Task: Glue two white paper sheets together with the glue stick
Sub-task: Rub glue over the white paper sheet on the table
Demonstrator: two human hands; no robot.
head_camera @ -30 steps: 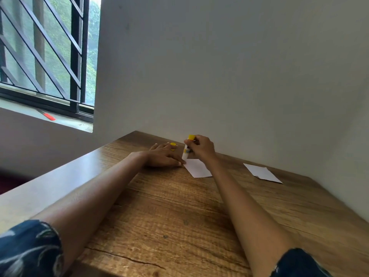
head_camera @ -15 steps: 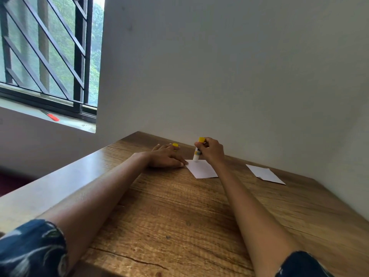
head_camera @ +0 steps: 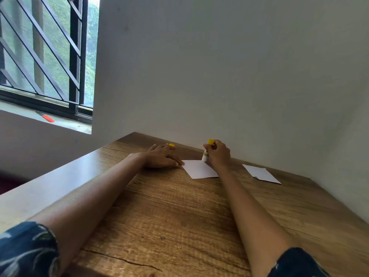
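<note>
A small white paper sheet (head_camera: 199, 169) lies on the wooden table near the wall. My right hand (head_camera: 218, 153) grips a white glue stick (head_camera: 206, 153) with a yellow end, held upright, its lower tip touching the sheet's far right part. My left hand (head_camera: 162, 156) lies flat on the table, its thumb pressing the sheet's left corner. Behind its fingers stands a yellow cap (head_camera: 171, 146). A second white sheet (head_camera: 260, 173) lies further right, untouched.
The wooden table (head_camera: 179, 216) fits into a corner with white walls behind and to the right. Left of it, a barred window has a sill with a red-orange object (head_camera: 48, 118). A crack runs along the table's near edge.
My right hand has drawn the glue stick rightward along the sheet's far edge. My left hand has stayed in place holding the sheet.
</note>
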